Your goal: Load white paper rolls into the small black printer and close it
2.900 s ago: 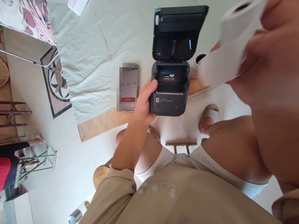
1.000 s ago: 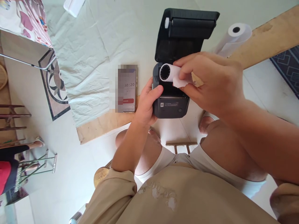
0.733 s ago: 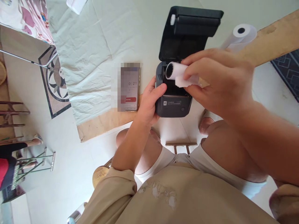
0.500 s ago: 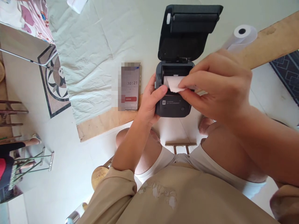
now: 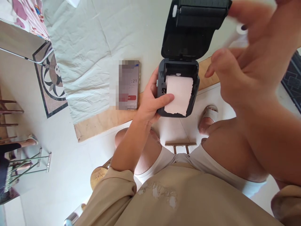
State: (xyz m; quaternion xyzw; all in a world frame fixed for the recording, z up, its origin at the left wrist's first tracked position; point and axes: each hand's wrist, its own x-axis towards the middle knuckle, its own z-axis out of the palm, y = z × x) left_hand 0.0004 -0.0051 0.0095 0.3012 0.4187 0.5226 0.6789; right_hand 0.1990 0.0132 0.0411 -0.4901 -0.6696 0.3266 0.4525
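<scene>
A small black printer (image 5: 195,91) stands at the table's near edge with its lid (image 5: 191,29) tilted up. A white paper roll (image 5: 178,94) lies in its bay, and a torn strip of it hangs over the front. My left hand (image 5: 150,103) grips the printer's left side, thumb pressed on the strip's edge. My right hand (image 5: 244,59) hovers up and to the right of the printer, fingers spread, holding nothing.
A phone (image 5: 128,84) showing a timer lies left of the printer on a pale creased cloth (image 5: 89,53). A second white paper roll (image 5: 237,34) stands behind my right hand. The wooden table edge (image 5: 101,125) runs below. My knees and a sandalled foot (image 5: 208,117) are underneath.
My right hand lowered the paper roll into the printer's bay, let go and lifted away to the right. The paper strip now lies over the printer's front under my left thumb.
</scene>
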